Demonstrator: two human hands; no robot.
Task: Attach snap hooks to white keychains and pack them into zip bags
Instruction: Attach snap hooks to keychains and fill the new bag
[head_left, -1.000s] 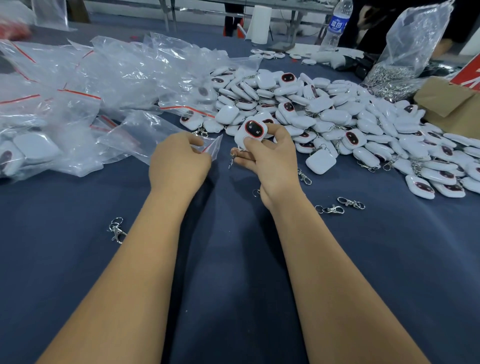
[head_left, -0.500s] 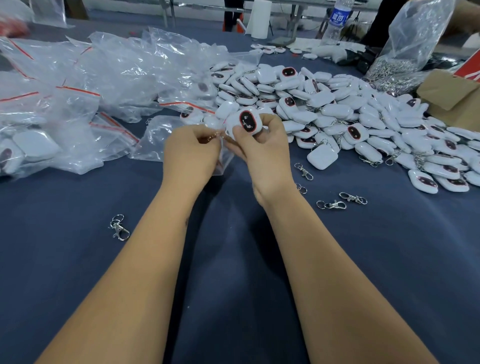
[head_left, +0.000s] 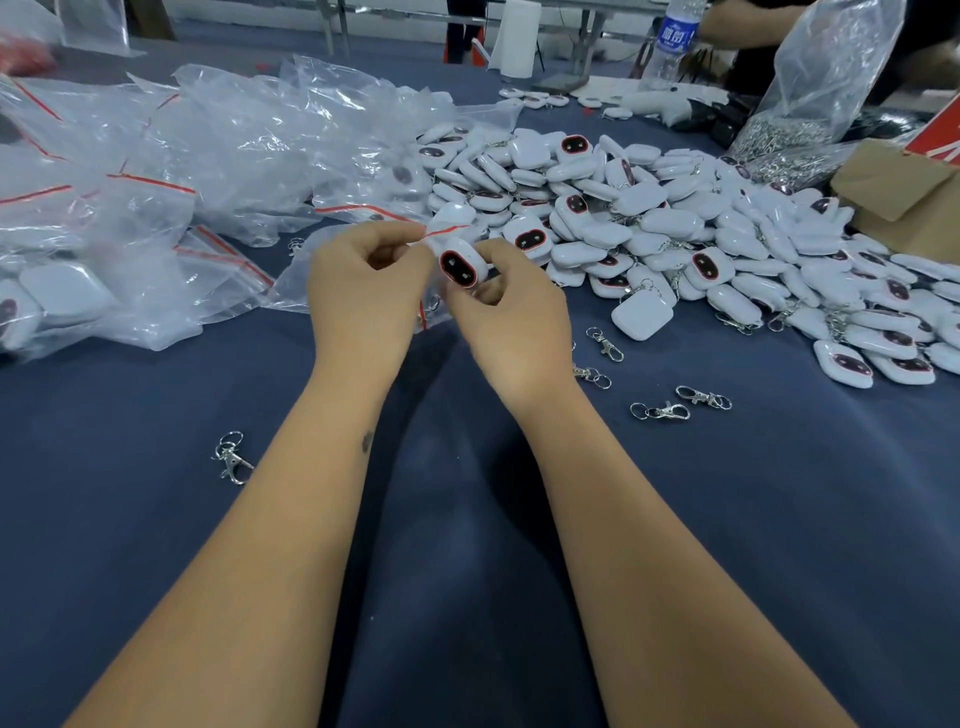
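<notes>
The left hand and right hand meet just above the middle of the frame, over the blue table: the left pinches the red-striped mouth of a clear zip bag, the right grips a white keychain at that opening, dark face toward us. Upper left sprawls a heap of zip bags; upper right, the pile of keychains. Loose snap hooks lie right of the wrists, and one more snap hook lies at the left.
</notes>
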